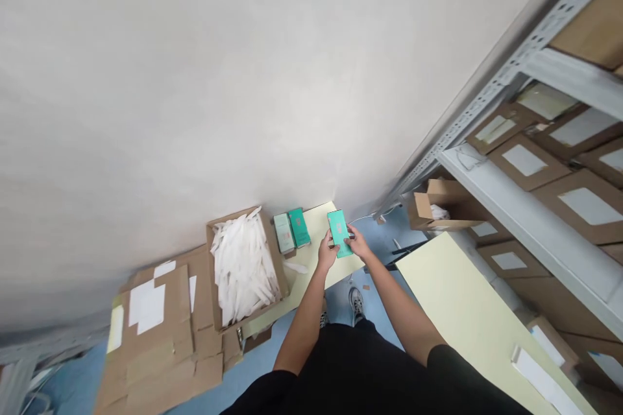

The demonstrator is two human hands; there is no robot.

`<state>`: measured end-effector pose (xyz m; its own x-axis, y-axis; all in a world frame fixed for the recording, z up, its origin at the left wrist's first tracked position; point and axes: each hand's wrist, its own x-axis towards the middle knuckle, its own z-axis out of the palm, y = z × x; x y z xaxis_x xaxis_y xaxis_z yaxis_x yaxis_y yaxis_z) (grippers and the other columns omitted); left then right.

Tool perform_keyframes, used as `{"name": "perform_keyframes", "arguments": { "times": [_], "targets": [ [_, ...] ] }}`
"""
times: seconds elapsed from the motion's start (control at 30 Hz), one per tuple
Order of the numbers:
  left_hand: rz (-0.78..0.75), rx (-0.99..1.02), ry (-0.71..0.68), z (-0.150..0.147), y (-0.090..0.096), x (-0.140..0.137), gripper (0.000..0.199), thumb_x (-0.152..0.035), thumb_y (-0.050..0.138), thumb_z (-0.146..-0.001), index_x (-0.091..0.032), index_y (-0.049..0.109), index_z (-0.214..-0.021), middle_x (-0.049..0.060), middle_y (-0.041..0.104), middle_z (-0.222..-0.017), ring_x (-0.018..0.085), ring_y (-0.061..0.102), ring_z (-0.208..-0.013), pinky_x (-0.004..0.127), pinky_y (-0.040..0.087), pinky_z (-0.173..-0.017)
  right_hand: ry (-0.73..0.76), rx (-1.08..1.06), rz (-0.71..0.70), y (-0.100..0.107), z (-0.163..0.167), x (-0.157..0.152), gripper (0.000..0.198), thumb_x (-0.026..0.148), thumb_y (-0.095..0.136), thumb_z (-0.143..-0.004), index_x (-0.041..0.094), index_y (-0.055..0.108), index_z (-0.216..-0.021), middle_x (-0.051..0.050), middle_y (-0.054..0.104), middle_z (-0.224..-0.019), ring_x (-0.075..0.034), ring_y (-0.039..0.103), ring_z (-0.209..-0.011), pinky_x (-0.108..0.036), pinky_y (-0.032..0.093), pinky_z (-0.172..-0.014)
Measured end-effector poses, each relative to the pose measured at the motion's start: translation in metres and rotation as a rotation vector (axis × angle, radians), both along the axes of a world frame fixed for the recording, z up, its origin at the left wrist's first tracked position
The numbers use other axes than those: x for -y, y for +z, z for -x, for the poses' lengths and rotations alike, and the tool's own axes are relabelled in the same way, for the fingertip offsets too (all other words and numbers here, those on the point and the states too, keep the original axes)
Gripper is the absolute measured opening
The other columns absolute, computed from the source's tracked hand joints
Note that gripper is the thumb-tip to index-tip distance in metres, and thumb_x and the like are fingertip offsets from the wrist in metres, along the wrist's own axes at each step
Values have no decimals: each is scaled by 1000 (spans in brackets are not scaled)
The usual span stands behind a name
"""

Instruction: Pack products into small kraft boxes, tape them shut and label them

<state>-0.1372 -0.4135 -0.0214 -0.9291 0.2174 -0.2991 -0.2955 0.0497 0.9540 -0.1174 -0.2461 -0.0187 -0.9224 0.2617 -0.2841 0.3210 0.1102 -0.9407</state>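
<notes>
A flat green box (339, 228) is held between both hands above a pale yellow table (318, 217). My left hand (328, 251) grips its lower left side. On the opposite side, my right hand (357, 243) has its fingers round the edge and its thumb on the front. Left of the held box, a second green box (299, 227) and a pale grey-green box (283, 233) lie side by side on the table. One white wrapped strip (296, 268) rests just in front of them.
An open carton (277, 259) full of white wrapped strips (243, 266) stands left. Flattened cardboard (160, 343) lies beyond it. Metal shelving (487, 175) with labelled cartons (524, 159) lines the right, beside another pale yellow table (452, 292). A wall (292, 78) rises behind.
</notes>
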Motion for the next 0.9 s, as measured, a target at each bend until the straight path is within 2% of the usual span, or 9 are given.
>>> {"name": "perform_keyframes", "arguments": {
  "times": [0.1,0.2,0.33,0.43,0.63,0.8,0.9],
  "targets": [
    [-67,-42,-59,-5,22,-21,88,-22,83,-75,-29,51,-157,11,68,-132,25,72,-109,40,60,-96,-78,-98,-15,29,-20,-21,74,26,71,-71,28,61,-144,-10,67,-134,-23,67,-100,-40,59,-88],
    [-89,-87,-134,-16,45,-45,85,-20,80,-77,-31,52,-156,11,65,-137,25,70,-115,43,59,-100,-154,-156,-7,53,-44,-45,76,27,74,-70,28,60,-145,-11,67,-134,-24,67,-102,-43,58,-92],
    [-98,-202,-244,-38,70,-84,82,-19,77,-77,-31,54,-154,10,63,-140,27,66,-125,45,56,-106,-237,-247,18,75,-84,-81,76,27,73,-71,28,58,-146,-10,67,-134,-24,67,-105,-43,57,-95],
    [-102,-259,-357,-61,84,-125,84,-20,79,-76,-29,53,-155,11,62,-142,29,64,-128,45,56,-107,-335,-310,13,87,-126,-113,73,28,72,-74,28,58,-146,-10,67,-135,-25,66,-109,-44,55,-98],
    [-64,-303,-638,-140,102,-229,86,-26,81,-76,-25,52,-157,13,65,-135,30,65,-125,46,56,-107,-559,-327,-8,102,-249,-195,70,28,70,-77,30,59,-145,-10,66,-138,-26,65,-112,-45,55,-100],
    [-25,-331,-879,-223,109,-317,85,-23,80,-77,-25,52,-157,14,64,-136,28,67,-121,42,57,-103,-766,-302,-9,102,-361,-255,76,26,72,-74,31,56,-148,-10,66,-134,-25,66,-105,-47,57,-98],
    [-14,-354,-989,-268,115,-362,82,-21,79,-77,-25,54,-155,13,64,-135,27,65,-123,41,56,-104,-873,-300,-15,101,-416,-281,80,24,71,-73,31,53,-151,-10,66,-134,-24,66,-102,-46,58,-95]
  ]
}}
